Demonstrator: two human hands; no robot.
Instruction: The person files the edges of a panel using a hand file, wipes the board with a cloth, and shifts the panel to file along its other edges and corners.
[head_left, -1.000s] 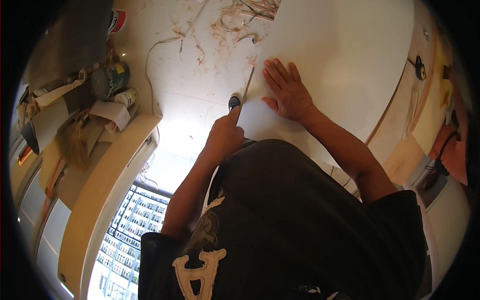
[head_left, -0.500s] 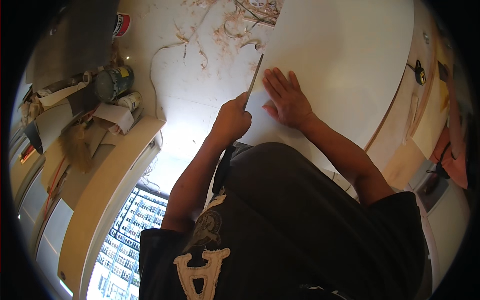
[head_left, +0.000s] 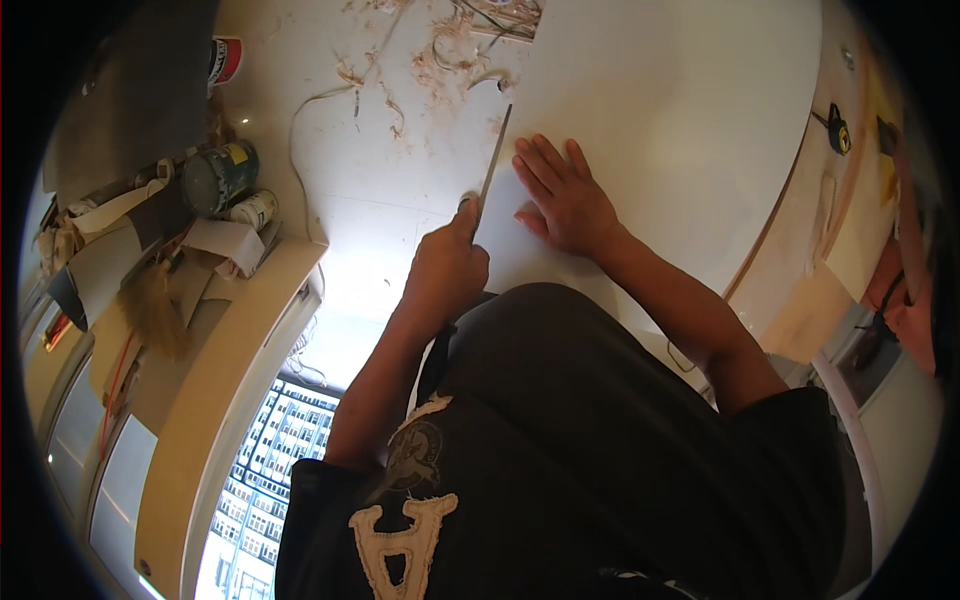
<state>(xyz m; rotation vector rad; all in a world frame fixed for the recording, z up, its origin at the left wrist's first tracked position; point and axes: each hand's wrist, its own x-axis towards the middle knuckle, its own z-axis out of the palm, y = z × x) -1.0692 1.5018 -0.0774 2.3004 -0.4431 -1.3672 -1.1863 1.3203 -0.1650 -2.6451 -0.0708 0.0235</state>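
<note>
left hand (head_left: 450,267): fisted round slim tool (head_left: 495,156), aimed forward | right hand (head_left: 568,205): splayed flat on panel (head_left: 680,130)

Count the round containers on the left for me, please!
3: a red-and-white container near the top, a dark container with yellow on it below that, and a small whitish container just beneath. Others may be hidden behind things there.

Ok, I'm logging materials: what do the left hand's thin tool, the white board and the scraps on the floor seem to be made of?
Tool: probably metal, dull grey; it looks slim, straight and stiff.
Board: smooth, off-white, with a faint sheen; perhaps laminate, though its core isn't clear.
Scraps: likely wood shavings, unfinished, being pale brown and curled.
</note>
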